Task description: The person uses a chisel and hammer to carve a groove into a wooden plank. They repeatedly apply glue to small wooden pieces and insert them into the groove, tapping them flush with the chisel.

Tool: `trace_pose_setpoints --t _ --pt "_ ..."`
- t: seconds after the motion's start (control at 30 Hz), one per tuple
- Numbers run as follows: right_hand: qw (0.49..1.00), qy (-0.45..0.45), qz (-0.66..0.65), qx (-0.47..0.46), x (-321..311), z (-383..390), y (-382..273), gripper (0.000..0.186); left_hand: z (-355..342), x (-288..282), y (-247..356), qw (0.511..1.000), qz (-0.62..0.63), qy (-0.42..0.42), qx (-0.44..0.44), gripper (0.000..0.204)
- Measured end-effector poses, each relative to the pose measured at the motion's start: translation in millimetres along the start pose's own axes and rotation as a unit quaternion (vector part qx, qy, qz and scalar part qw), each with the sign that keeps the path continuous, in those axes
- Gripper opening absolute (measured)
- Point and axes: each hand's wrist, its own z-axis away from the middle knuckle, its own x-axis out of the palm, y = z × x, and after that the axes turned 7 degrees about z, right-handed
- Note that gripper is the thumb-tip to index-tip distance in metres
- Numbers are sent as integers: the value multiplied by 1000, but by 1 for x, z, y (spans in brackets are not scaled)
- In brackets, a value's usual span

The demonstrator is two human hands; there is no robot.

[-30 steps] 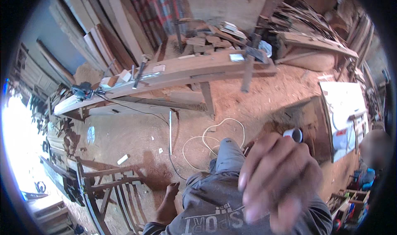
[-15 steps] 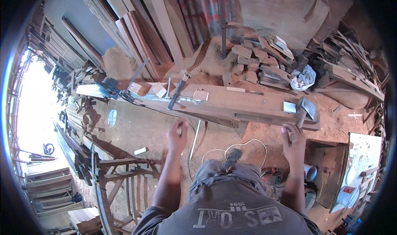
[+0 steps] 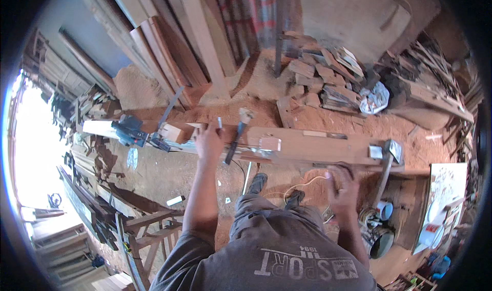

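Two hands are yours: the left hand (image 3: 208, 142) is on the beam (image 3: 328, 146) that runs across in front of you, its fingers bent around the upright rod (image 3: 220, 122); you may be steadying or gripping it, but I cannot tell whether they close on it. Your right hand (image 3: 344, 189) is half spread, thumb apart, nothing visible in it, near the beam's close edge, perhaps just for balance.

One hammer (image 3: 236, 144) lies crosswise just right of your left hand, handle toward you, probably so you can reach it. One wooden-handled tool (image 3: 386, 171) has its head on the beam's right end and its handle jutting past the edge, likely for easy picking up. One power tool (image 3: 129, 131) sits toward the left end, one block (image 3: 171, 132) beside it. I count one white square (image 3: 375, 152) and two shoes (image 3: 259, 183) below.
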Motion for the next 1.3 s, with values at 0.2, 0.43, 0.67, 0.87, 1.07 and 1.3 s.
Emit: trace_pose_setpoints --t 0.2,0.43,0.67,0.87,1.07,1.3 --pt "954 -136 -170 -206 124 -81 -143 13 -7 -29 17 993 10 -114 -3 39" --pt "875 -337 -20 -347 329 -163 -327 41 -15 83 -29 871 477 -112 32 44" --pt "817 -500 196 -213 319 -204 -363 58 -1 41 -15 956 284 -47 63 40" --pt "894 -412 -155 -88 145 -212 -222 82 -8 -52 -65 834 543 -91 -10 16" --pt "799 -155 -553 177 136 -42 -112 92 28 -82 70 713 629 -259 174 15" --pt "549 188 -760 294 68 127 -69 94 134 -60 219 662 407 -344 527 29"
